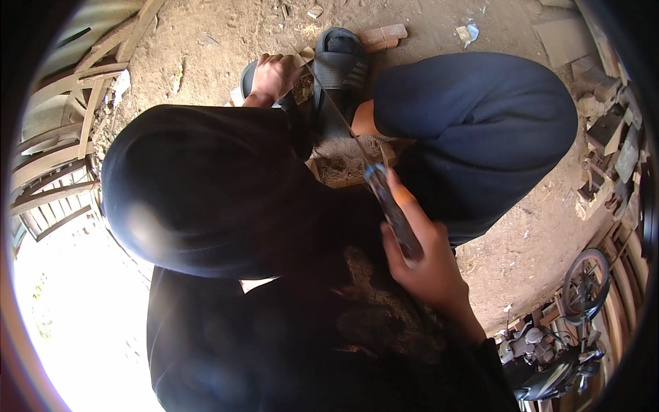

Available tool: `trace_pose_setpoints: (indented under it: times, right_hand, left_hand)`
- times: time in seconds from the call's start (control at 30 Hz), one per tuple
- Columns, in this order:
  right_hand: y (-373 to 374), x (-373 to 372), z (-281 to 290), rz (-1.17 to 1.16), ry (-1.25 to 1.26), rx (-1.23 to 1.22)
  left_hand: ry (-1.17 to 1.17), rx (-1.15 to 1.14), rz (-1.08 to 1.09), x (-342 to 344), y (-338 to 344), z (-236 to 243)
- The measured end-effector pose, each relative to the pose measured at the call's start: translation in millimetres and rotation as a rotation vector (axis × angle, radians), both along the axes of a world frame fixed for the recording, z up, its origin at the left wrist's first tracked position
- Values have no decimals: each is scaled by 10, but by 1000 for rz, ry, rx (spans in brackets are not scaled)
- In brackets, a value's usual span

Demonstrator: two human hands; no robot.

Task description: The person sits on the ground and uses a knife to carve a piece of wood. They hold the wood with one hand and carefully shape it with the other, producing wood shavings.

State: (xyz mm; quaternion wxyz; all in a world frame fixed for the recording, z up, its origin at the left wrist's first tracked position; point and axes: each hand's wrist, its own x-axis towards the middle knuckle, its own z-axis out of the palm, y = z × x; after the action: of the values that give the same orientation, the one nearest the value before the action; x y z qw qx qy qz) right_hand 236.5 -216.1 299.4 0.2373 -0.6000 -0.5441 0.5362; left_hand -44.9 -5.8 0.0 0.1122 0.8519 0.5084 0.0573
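My right hand (429,264) is wrapped round the dark handle of a long thin-bladed tool (392,209), blue at its neck. The blade runs away up and to the left, across a black sandal, toward my left hand. Whether it is a knife, a saw or a file I cannot tell. My left hand (273,75) is closed beside the sandals at a small pale piece, perhaps wood (304,56), close to the blade's far end. Its fingertips are partly hidden. A black slide sandal (341,65) is on my right foot; another shows partly behind the left hand.
My bent knees in dark trousers (473,123) frame the work area. Reddish wood or brick pieces (384,36) lie beyond the sandal on bare dirt. Scrap wood (604,130) is heaped at right, with a motorbike (549,357) below it. Wooden slats (62,158) stand at left.
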Motion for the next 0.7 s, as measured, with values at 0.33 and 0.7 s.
trace_pose_setpoints:
  times: [0.33,0.7]
  right_hand:
    - [3,-55,153,21,-45,-141]
    - [-47,33,175,-2,7,-157]
  left_hand:
    - [1,33,3,72,-21,77]
    - [-6,30,-13,48,-26,103]
